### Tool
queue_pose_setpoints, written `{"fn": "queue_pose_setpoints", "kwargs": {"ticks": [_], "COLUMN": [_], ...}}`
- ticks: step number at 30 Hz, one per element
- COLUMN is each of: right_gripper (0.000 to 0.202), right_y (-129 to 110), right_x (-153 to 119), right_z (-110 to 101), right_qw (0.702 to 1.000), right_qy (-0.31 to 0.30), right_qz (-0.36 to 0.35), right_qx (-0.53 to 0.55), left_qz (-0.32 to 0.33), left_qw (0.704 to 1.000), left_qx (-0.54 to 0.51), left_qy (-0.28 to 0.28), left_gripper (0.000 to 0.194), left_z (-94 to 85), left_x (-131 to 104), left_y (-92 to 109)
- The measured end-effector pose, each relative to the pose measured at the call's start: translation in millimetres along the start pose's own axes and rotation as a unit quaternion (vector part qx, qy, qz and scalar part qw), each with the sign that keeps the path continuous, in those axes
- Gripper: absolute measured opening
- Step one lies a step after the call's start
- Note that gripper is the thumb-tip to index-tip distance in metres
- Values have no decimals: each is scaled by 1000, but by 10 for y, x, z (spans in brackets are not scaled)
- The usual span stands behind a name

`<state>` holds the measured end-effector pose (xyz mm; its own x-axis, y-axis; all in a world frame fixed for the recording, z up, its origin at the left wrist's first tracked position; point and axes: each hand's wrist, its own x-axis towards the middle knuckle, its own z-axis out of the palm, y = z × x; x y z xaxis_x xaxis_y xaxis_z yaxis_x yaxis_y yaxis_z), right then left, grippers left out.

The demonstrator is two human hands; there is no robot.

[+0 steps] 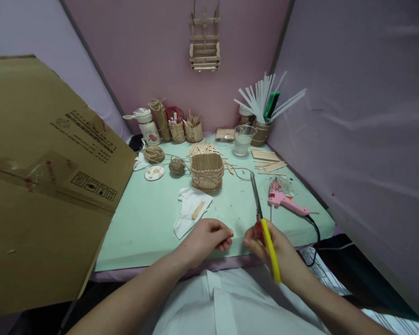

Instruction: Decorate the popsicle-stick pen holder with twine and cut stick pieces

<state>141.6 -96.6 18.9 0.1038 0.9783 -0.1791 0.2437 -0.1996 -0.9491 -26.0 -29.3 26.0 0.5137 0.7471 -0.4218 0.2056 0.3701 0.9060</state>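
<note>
My right hand (274, 246) is closed round a pair of scissors (270, 249) with a yellow and red handle, blades pointing away from me. At the table's front edge, my left hand (212, 235) is pinched shut; a tiny pale bit shows at its fingertips, too small to name. Just beyond that hand a white cloth (186, 214) lies with a short wooden piece (198, 210) on it. Farther back stands a small woven-looking basket (207, 171) made of wooden pieces.
A pink glue gun (288, 203) lies at the right, its cord over the edge. Behind are twine balls (177, 166), a small white dish (154, 173), craft sticks (265, 156), a plastic cup (243, 142) and glue sticks (261, 100). A large cardboard box (56, 186) stands left.
</note>
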Motion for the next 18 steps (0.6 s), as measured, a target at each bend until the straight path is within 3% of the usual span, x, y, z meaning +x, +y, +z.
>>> {"fn": "queue_pose_setpoints", "kwargs": {"ticks": [3, 8, 13, 18], "right_gripper": [30, 36, 29, 22], "right_y": [-7, -47, -40, -77], "right_x": [98, 174, 156, -50], "right_z": [81, 180, 145, 73], "right_qw": [998, 995, 998, 987], "right_qy": [50, 67, 36, -66], "right_qz": [-31, -42, -33, -15], "right_qx": [36, 64, 35, -145], "left_qz": [30, 58, 48, 92], "left_qw": [999, 997, 998, 977], "left_qx": [-24, -15, -27, -138], "left_qy": [27, 43, 35, 134], "left_gripper": [21, 21, 19, 18], "left_z": [65, 132, 128, 106], "left_x": [-48, -68, -68, -53], "left_y": [27, -24, -49, -42]}}
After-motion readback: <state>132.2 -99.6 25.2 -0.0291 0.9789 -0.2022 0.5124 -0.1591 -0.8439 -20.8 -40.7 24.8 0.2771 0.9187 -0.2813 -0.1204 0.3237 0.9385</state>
